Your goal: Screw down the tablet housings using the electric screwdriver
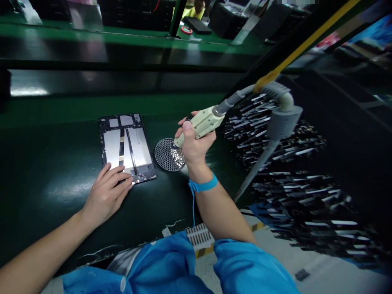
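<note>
Head view: how do your two hands stand?

"Apart from each other. Your left forearm slants in from the lower left corner, and your left hand [105,195] lies back-up, fingers stretched onto the near end of the opened tablet [141,145], not clamped round it."

And where is that tablet?

"Flat on the green desk [52,159], left of the round perforated disc [165,155]."

What about your right arm?

"It angles up and leftward from your blue sleeve [245,265], a blue wristband [206,185] around it. Your right hand [196,151] is wrapped firmly round the pale handheld tool [203,123], its lower end tipped toward the disc; you can't tell whether they touch."
</note>
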`<state>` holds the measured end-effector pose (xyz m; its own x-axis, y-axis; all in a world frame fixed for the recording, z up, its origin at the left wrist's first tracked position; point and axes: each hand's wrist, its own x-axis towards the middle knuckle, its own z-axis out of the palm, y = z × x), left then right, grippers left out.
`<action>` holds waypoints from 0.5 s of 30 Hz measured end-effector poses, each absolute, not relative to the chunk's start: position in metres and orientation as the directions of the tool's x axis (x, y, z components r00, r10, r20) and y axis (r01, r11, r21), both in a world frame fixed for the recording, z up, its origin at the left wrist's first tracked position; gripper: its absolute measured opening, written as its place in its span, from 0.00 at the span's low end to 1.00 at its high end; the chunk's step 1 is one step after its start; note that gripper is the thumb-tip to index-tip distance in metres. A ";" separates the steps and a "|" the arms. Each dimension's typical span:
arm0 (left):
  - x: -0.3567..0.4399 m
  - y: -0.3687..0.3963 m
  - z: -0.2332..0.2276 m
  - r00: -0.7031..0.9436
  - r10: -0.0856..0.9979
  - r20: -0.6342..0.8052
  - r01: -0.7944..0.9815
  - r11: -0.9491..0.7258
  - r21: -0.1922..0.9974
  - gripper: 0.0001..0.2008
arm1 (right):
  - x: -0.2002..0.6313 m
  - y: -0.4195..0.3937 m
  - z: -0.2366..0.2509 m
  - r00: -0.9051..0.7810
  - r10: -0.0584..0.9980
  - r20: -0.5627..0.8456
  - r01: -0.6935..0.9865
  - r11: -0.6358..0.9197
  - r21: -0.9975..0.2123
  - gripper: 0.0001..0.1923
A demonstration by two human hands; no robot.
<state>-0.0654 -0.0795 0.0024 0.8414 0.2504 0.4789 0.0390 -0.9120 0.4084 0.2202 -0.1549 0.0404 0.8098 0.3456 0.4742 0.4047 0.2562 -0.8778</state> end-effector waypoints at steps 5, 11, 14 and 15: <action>-0.058 -0.081 0.001 0.823 0.319 0.470 0.130 -0.912 0.390 0.10 | 0.190 -0.158 0.069 0.796 0.329 0.508 0.375 0.390 -0.841 0.14; -0.058 -0.079 -0.002 0.837 0.339 0.429 0.154 -0.899 0.410 0.11 | 0.124 -0.160 0.077 0.625 0.623 0.470 0.178 0.473 -0.863 0.18; -0.058 -0.079 -0.001 0.840 0.341 0.423 0.154 -0.896 0.417 0.11 | 0.111 -0.160 0.068 0.546 0.707 0.450 0.125 0.463 -0.878 0.18; -0.058 -0.079 -0.001 0.840 0.342 0.421 0.154 -0.895 0.419 0.11 | 0.109 -0.160 0.066 0.538 0.716 0.445 0.118 0.459 -0.881 0.18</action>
